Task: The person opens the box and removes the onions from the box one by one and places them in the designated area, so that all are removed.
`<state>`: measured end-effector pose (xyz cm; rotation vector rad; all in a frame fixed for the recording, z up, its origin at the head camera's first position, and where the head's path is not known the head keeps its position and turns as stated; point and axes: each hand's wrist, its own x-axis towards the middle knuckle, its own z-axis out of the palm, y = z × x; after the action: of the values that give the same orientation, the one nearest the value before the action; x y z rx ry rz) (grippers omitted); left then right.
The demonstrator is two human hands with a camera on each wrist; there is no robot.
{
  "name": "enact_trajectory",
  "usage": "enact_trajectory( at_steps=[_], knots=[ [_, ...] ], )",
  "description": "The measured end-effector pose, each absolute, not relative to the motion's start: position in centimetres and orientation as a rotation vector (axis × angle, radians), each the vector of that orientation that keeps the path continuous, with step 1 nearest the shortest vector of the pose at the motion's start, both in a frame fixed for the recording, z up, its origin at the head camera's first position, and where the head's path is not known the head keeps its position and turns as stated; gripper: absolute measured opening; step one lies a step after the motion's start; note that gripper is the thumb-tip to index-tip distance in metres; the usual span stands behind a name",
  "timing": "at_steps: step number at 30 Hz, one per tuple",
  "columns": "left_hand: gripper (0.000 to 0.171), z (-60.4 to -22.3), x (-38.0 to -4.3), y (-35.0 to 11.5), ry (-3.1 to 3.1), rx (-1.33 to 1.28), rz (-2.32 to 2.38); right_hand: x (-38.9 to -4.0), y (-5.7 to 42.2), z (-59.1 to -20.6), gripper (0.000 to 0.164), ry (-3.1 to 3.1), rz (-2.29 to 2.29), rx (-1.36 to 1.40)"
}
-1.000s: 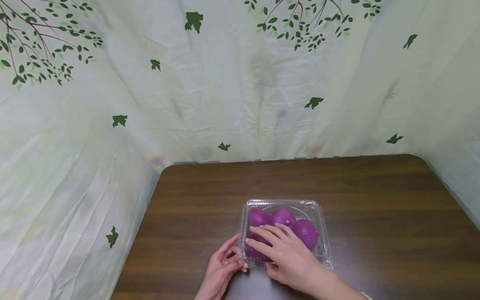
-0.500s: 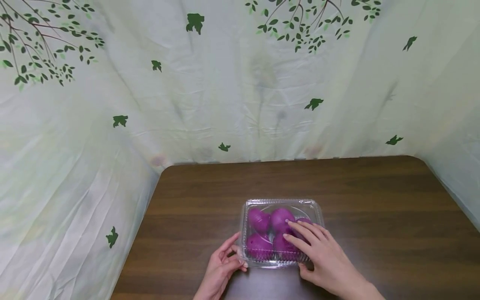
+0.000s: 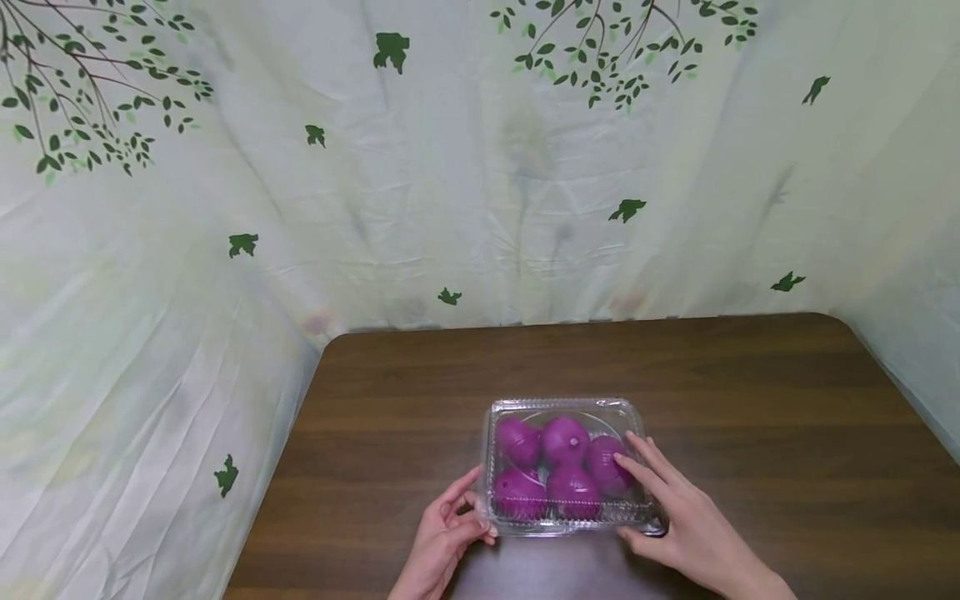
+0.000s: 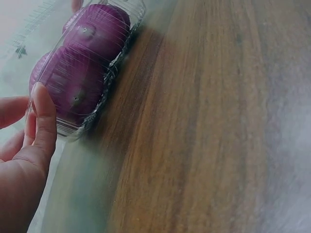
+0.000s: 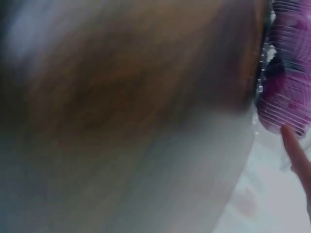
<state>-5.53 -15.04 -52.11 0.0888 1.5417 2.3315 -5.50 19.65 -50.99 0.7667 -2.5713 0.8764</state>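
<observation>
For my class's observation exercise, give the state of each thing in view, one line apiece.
Box: upright on the table; its lid looks down, latching unclear.
Onions: five visible, inside the box.
Left hand: holds the box's near left corner.
Right hand: fingers spread at the box's right end.
Table: under the box.
Cloth: hanging, creased.

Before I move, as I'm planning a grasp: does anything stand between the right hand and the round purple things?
Yes: the clear plastic container encloses the round purple things, so its plastic comes between them and the right hand. Nothing visible stands between that hand and the container.
</observation>
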Motion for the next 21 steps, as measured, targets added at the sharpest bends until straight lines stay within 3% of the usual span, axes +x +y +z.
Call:
enact_trajectory(
  at_steps=[14, 17, 21],
  knots=[
    [0.075, -52.4, -5.9, -15.0, 1.533, 0.099, 2.326, -6.4, 20.9, -50.8, 0.051, -2.266, 1.001, 1.011],
    [0.075, -52.2, -5.9, -15.1, 1.548, 0.067, 2.323, -6.6, 21.2, -50.1, 0.051, -2.339, 0.972, 0.993],
    [0.076, -52.2, -5.8, -15.2, 1.537, 0.077, 2.315, -6.3, 21.6, -48.9, 0.063, -2.476, 0.969, 0.935]
  ],
)
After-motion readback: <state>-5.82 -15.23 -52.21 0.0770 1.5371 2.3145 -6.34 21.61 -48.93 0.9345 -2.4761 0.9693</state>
